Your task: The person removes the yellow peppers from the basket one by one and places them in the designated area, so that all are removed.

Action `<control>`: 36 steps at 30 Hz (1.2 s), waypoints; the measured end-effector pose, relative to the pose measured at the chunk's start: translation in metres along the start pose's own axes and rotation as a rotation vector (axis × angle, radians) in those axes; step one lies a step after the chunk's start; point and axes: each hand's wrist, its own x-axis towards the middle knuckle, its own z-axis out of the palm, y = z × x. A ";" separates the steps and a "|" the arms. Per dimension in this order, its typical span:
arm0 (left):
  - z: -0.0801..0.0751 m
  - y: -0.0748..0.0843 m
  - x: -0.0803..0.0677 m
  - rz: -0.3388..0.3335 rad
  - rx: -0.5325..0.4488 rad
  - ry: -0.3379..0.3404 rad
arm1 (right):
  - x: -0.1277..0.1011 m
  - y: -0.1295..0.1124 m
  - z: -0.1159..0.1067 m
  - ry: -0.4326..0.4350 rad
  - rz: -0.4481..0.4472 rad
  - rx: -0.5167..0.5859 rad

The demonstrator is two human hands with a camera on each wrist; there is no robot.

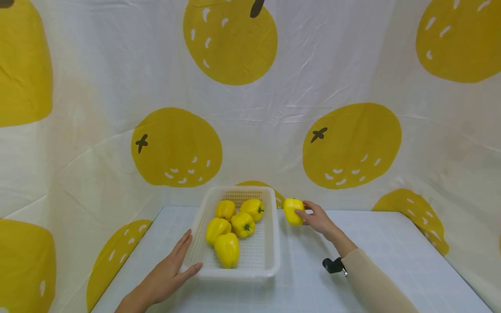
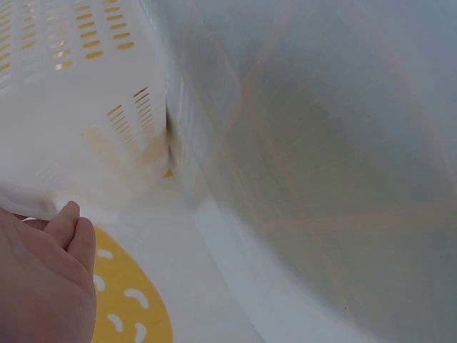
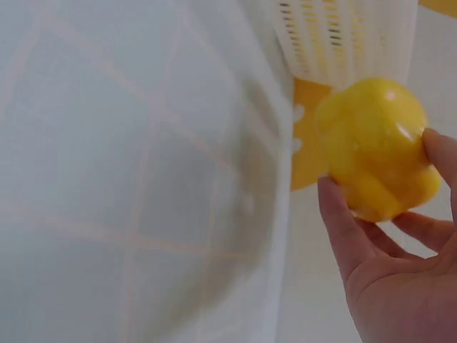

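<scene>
My right hand (image 1: 318, 219) grips a yellow bell pepper (image 1: 292, 211) just beyond the right wall of a white plastic basket (image 1: 272, 243). In the right wrist view, the thumb and fingers close around the lower part of the held pepper (image 3: 378, 150). Along the basket's left front side my left hand (image 1: 168, 274) rests against the rim, fingers straight. The left wrist view shows that hand (image 2: 46, 279) touching the basket rim from outside. Several yellow bell peppers (image 1: 227, 250) lie together inside the basket, mostly toward its left and back.
The basket stands on a table with a pale checked cloth (image 1: 313, 282). Behind and at both sides hangs a white curtain (image 1: 266, 143) with large yellow fruit prints. A black device (image 1: 332, 265) sits at the right wrist, by the beige sleeve (image 1: 372, 278).
</scene>
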 end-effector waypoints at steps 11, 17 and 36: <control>0.000 0.000 -0.002 0.024 0.010 0.017 | 0.014 0.018 0.011 -0.003 0.055 0.018; 0.001 -0.002 -0.002 0.036 0.007 0.021 | 0.018 0.025 0.016 -0.002 0.078 0.002; 0.002 -0.003 -0.001 0.027 -0.003 0.022 | 0.023 0.032 0.018 -0.048 0.091 -0.033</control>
